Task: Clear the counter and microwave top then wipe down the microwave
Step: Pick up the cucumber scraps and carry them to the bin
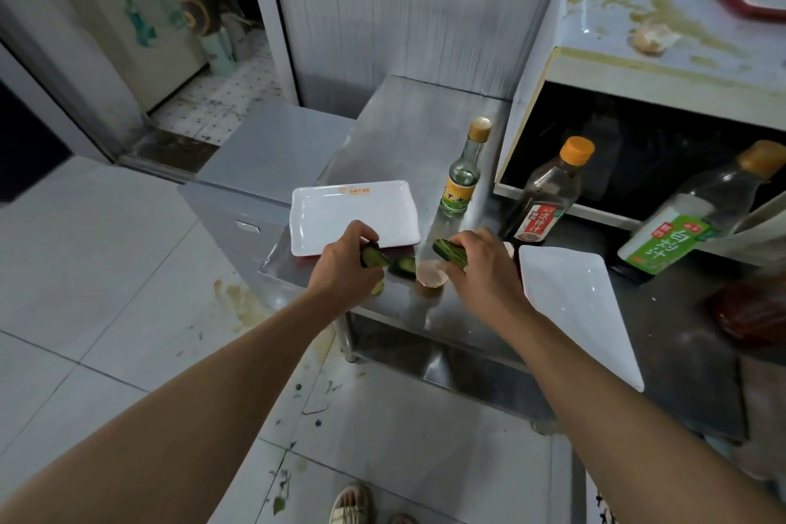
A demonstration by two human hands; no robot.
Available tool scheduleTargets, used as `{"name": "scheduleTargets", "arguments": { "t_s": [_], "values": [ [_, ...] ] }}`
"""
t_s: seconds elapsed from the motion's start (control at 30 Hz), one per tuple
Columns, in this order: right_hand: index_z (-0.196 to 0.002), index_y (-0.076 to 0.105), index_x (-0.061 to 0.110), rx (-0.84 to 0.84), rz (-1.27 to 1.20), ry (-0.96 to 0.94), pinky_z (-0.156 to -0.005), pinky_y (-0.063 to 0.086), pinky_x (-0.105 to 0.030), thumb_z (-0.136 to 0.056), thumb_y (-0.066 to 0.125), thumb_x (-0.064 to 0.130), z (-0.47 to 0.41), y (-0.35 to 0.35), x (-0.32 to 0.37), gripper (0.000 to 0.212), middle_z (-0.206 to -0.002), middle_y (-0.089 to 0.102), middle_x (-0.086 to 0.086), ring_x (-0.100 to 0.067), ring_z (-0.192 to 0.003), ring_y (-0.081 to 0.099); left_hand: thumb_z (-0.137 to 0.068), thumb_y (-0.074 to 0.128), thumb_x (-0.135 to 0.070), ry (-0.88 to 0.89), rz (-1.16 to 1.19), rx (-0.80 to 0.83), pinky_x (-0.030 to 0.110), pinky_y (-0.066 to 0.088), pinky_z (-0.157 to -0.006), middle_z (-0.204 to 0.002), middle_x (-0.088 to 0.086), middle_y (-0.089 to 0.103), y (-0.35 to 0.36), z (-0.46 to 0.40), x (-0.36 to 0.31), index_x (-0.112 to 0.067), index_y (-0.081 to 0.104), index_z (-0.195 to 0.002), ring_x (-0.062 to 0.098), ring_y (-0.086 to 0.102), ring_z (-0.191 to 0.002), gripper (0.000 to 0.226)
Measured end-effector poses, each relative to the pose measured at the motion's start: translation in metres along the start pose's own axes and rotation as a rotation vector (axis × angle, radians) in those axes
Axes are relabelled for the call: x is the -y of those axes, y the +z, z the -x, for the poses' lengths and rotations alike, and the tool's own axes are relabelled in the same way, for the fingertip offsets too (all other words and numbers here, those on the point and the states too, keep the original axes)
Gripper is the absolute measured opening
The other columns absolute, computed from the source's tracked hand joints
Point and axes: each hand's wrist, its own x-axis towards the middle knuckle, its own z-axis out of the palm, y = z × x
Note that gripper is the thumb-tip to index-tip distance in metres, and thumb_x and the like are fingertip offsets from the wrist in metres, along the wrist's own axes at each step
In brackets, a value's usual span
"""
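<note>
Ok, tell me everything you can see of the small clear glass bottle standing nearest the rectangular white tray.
The small clear glass bottle stands upright on the stainless steel counter, right of the rectangular white tray and left of the white microwave. It has a tan cap, a slim neck, rounded shoulders and a yellow-and-green label with dark characters round its lower body. It looks nearly empty, though the liquid level is hard to judge. Nothing touches it but the counter; both hands are nearer the camera.

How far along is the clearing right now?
Early. Nothing looks finished. In hand: left hand and right hand each grip a cucumber piece. Left: eggshell, three bottles and two white trays on the counter; eggshell and tray on the stained microwave, still unwiped.
</note>
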Motion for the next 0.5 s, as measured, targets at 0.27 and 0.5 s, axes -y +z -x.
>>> {"name": "scheduleTargets", "arguments": {
  "t_s": [0.27, 0.5],
  "values": [
    [-0.123, 0.052, 0.012, -0.052, 0.03, 0.017, -0.087, 0.039, -0.028, -0.09, 0.06, 0.024, 0.019, -0.037, -0.013, 0.036, -0.123, 0.049, -0.008, -0.023, -0.114, 0.046, -0.078, 0.063, -0.005, 0.079, -0.028, -0.008, 0.04, 0.052, -0.071, -0.096, 0.005, 0.061, 0.006, 0.016, -0.037, -0.02, 0.05, -0.106, 0.025, 0.058, -0.082, 0.034],
    [-0.119, 0.056, 0.012, -0.176, 0.034, 0.121, -0.091, 0.04, -0.034, -0.088, 0.062, 0.024, 0.054, -0.076, -0.028, 0.034, -0.119, 0.05, -0.008, -0.025, -0.111, 0.049, -0.079, 0.063, -0.006, 0.233, -0.012, 0.074, 0.041, 0.055, -0.073, -0.095, 0.004, 0.063, 0.019, 0.025, -0.078, -0.02, 0.052, -0.107, 0.024, 0.061, -0.085, 0.032]
  ]
}}
